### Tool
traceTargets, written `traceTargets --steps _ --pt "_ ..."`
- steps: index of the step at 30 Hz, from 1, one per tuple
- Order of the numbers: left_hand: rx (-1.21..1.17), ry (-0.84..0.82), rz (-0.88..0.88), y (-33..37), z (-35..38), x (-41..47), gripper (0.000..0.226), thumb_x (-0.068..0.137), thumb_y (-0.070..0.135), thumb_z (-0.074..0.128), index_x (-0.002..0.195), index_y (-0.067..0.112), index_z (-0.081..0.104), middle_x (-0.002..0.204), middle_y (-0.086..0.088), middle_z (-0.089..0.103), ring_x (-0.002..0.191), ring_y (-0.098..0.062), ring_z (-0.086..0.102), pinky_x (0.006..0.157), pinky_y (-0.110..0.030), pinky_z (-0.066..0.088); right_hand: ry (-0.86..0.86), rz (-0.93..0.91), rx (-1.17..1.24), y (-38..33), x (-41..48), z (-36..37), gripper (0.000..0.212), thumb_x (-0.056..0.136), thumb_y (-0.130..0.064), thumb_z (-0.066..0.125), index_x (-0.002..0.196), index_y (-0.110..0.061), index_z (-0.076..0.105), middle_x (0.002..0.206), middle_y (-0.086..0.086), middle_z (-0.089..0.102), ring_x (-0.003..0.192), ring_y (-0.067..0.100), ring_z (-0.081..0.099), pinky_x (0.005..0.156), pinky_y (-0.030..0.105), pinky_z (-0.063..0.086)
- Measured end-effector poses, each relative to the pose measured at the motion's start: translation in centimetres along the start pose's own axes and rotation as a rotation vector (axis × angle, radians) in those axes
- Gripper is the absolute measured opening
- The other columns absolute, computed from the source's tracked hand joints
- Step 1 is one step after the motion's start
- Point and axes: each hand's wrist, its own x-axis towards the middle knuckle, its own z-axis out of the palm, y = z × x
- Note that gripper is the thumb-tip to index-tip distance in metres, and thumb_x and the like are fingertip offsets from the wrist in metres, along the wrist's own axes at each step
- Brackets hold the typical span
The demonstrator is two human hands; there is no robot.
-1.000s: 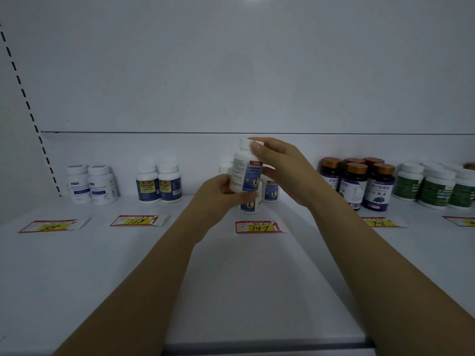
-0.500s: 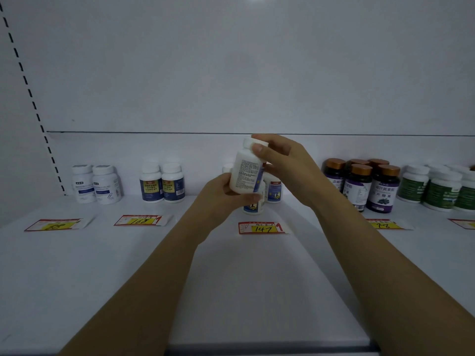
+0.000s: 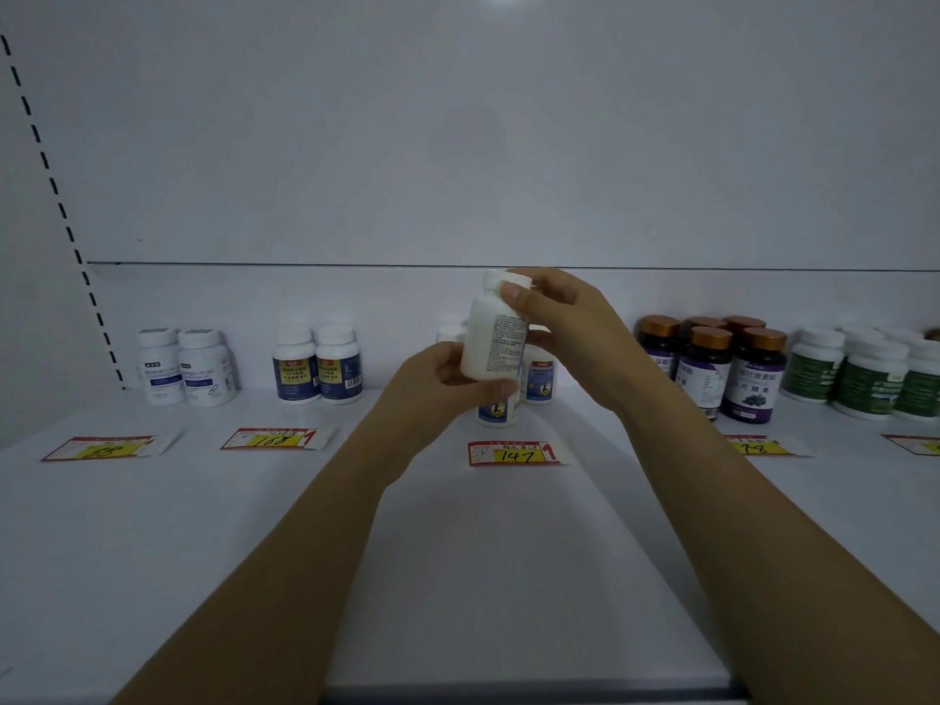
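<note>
A white pill bottle (image 3: 491,335) with a white cap is held upright above the shelf, at the middle of the view. Fine print on its label faces me. My left hand (image 3: 437,386) grips its lower part from the left, thumb across the base. My right hand (image 3: 564,328) holds its cap and upper side from the right, thumb on the cap's front. Behind and below it stand two bottles of the same kind (image 3: 539,381), partly hidden by my hands.
The white shelf (image 3: 458,552) carries bottle groups along its back: white ones (image 3: 185,366) far left, blue-labelled ones (image 3: 318,366), dark purple ones with copper caps (image 3: 712,366), green-labelled ones (image 3: 864,374) far right. Price tags lie in front, one reading 147 (image 3: 516,454).
The bottle has been turned in my hands: the blue front label faced me before, now the side with fine print does. Both hands stay at about the same place.
</note>
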Motion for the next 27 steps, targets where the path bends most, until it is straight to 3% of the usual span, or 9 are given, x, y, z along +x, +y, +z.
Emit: traceTargets --steps 3,5,10,13,15,18,20,23,27 --pt "-0.084 -0.04 -0.051 0.1 -0.1 0.1 0.048 0.081 0.022 0.07 0.125 0.014 0.054 0.123 -0.002 0.063 0.11 -0.018 0.061 0.099 -0.036 0.048 -0.068 0.025 0.142 0.0 0.0 -0.3 0.025 0.097 -0.018 0.051 0.118 -0.012 0.061 0.108 0.006 0.068 0.1 0.018 0.065 0.091 0.032 0.053" --pt "-0.1 -0.05 -0.059 0.2 0.0 0.1 0.044 0.081 0.022 0.07 0.123 0.014 0.056 0.122 -0.004 0.063 0.109 -0.018 0.062 0.099 -0.037 0.049 -0.124 0.027 0.216 -0.1 0.0 -0.2 0.025 0.099 -0.016 0.047 0.119 -0.01 0.06 0.11 0.006 0.067 0.101 0.018 0.064 0.089 0.029 0.053" --pt "0.096 0.127 0.039 0.2 0.2 -0.2 0.046 0.073 0.026 0.079 0.109 0.02 0.051 0.102 0.007 0.061 0.086 -0.004 0.059 0.072 -0.015 0.048 -0.034 0.009 -0.043 0.1 -0.2 0.8 0.03 0.092 -0.039 0.057 0.116 -0.022 0.062 0.112 -0.004 0.066 0.102 0.011 0.064 0.082 0.023 0.055" --pt "0.156 0.143 0.048 0.1 0.4 -0.1 0.05 0.072 0.028 0.079 0.108 0.02 0.046 0.101 0.007 0.057 0.086 -0.007 0.057 0.069 -0.013 0.046 0.041 -0.008 -0.109 0.4 0.0 0.6 0.038 0.086 -0.039 0.065 0.117 -0.018 0.064 0.11 -0.002 0.067 0.1 0.013 0.065 0.081 0.024 0.057" --pt "0.111 0.077 0.008 0.1 0.3 0.0 0.049 0.075 0.03 0.077 0.112 0.02 0.047 0.105 0.007 0.059 0.09 -0.006 0.058 0.073 -0.016 0.048 0.041 -0.003 -0.043 0.4 0.1 0.1 0.035 0.088 -0.031 0.064 0.118 -0.014 0.064 0.112 0.005 0.068 0.104 0.018 0.065 0.09 0.033 0.056" --pt "-0.026 -0.064 -0.068 0.3 0.1 -0.1 0.047 0.081 0.024 0.071 0.124 0.018 0.052 0.121 0.0 0.062 0.107 -0.015 0.061 0.097 -0.034 0.049 -0.031 0.028 0.139 0.2 0.1 -0.4 0.026 0.096 -0.019 0.054 0.12 -0.015 0.061 0.117 0.006 0.067 0.11 0.021 0.063 0.096 0.036 0.052" --pt "-0.049 -0.082 -0.061 0.2 0.1 -0.2 0.043 0.082 0.019 0.071 0.121 0.017 0.055 0.116 0.002 0.065 0.105 -0.013 0.062 0.097 -0.034 0.049 -0.1 0.046 0.24 0.1 0.0 -0.4 0.027 0.098 -0.016 0.048 0.123 -0.014 0.058 0.122 0.008 0.064 0.114 0.022 0.061 0.098 0.036 0.049" --pt "0.011 0.04 -0.004 0.1 0.1 -0.1 0.042 0.075 0.019 0.077 0.11 0.019 0.054 0.11 0.002 0.065 0.099 -0.013 0.064 0.09 -0.029 0.052 -0.11 0.048 0.101 0.1 -0.1 0.2 0.032 0.096 -0.025 0.052 0.126 -0.015 0.058 0.12 0.004 0.066 0.111 0.019 0.063 0.094 0.034 0.052" --pt "0.105 0.141 0.077 -0.4 0.3 0.2 0.047 0.07 0.021 0.081 0.105 0.019 0.05 0.106 0.002 0.063 0.094 -0.014 0.064 0.083 -0.026 0.054 -0.043 0.033 -0.042 0.2 -0.4 0.7 0.027 0.087 -0.03 0.064 0.111 -0.017 0.065 0.104 0.001 0.071 0.096 0.015 0.069 0.087 0.034 0.056"
